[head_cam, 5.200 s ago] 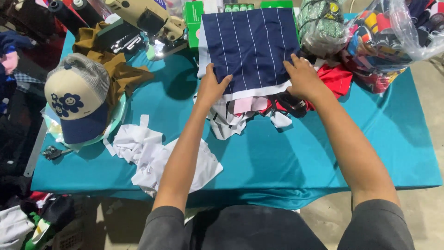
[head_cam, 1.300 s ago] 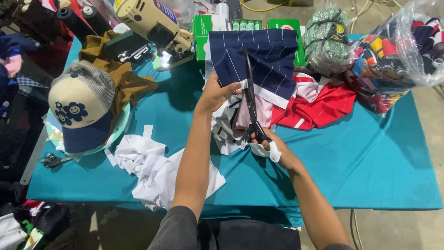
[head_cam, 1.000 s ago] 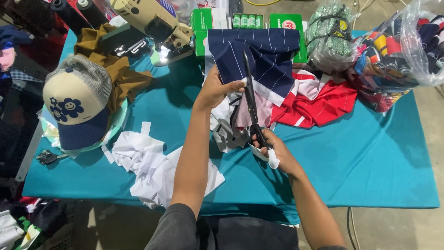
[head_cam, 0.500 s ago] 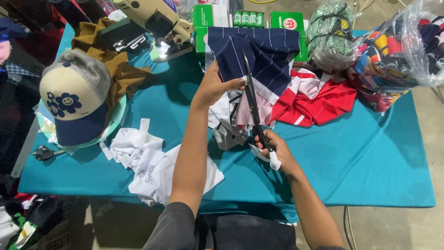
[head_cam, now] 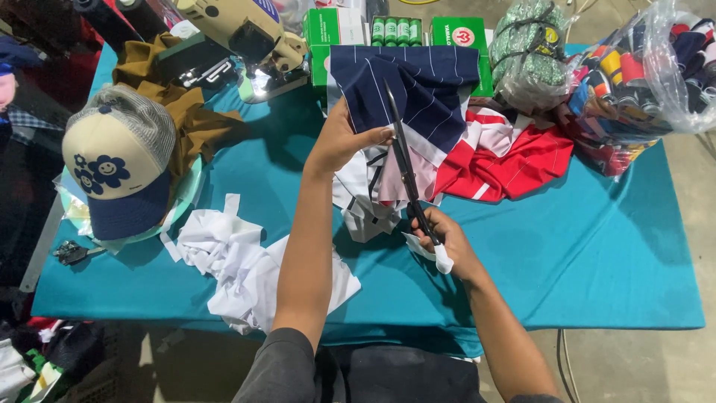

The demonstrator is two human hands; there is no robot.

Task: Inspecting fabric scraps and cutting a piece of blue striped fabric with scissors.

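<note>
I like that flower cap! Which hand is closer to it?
Left. The left hand holds navy striped cloth right of the cap; the right hand grips scissors farther away.

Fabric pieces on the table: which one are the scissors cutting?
The navy pinstriped fabric, held up by the left hand; the red piece and white piece lie untouched.

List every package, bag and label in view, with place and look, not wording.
Green carton: back edge, boxy, green and white.
Green spools: beside it, upright row.
Second green carton: right of those, round red-white emblem.
Clear plastic bag: far right, multicoloured contents.
Netted bundle: rounded, green-patterned.
</note>
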